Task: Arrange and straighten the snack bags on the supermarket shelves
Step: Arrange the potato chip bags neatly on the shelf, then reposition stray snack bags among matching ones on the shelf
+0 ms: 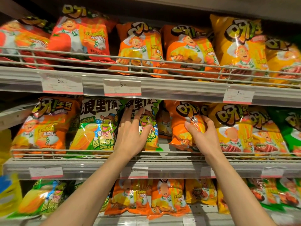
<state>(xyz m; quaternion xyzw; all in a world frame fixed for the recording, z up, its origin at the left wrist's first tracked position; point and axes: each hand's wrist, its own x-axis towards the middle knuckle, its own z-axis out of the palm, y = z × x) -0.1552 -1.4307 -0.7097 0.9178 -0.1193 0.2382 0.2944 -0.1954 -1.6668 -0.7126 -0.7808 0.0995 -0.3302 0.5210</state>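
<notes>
On the middle shelf, my left hand (132,132) lies flat with spread fingers against a green frog-print snack bag (150,126) that stands upright. A matching green bag (96,126) stands to its left. My right hand (203,134) grips the right edge of an orange snack bag (184,121), thumb on its front and fingers curled behind. That orange bag leans, with a gap between it and the green bag where another orange bag (164,123) shows further back.
A wire rail (81,151) runs along the front of the middle shelf. Yellow bags (231,128) crowd the right; an orange bag (44,123) stands far left. The upper shelf (179,88) with price tags hangs close above. More bags fill the lower shelf.
</notes>
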